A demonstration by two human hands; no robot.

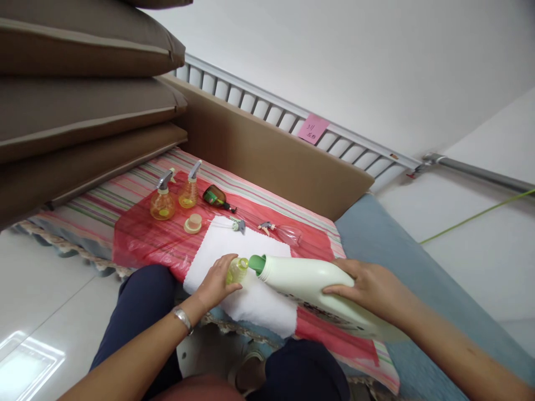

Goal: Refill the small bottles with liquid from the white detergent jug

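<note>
My left hand (216,283) is closed around a small see-through yellow bottle (237,270), whose open mouth points up and to the right. My right hand (363,284) grips a large pale green detergent bottle (307,278), tipped almost level. Its green spout (256,263) is right at the small bottle's mouth; whether they touch, or liquid is running, I cannot tell. Under both lies a white cloth (221,239). On the cloth's far edge rests a grey spray head (238,225) with a thin tube.
Two yellow spray bottles (162,205) stand at the left on red plastic sheeting (142,234). Near them are a cream cap (193,223) and a dark bottle (214,195) on its side. A clear spray bottle (288,234) lies farther right. Stacked brown cushions (83,111) rise at left; a cardboard panel (267,150) stands behind.
</note>
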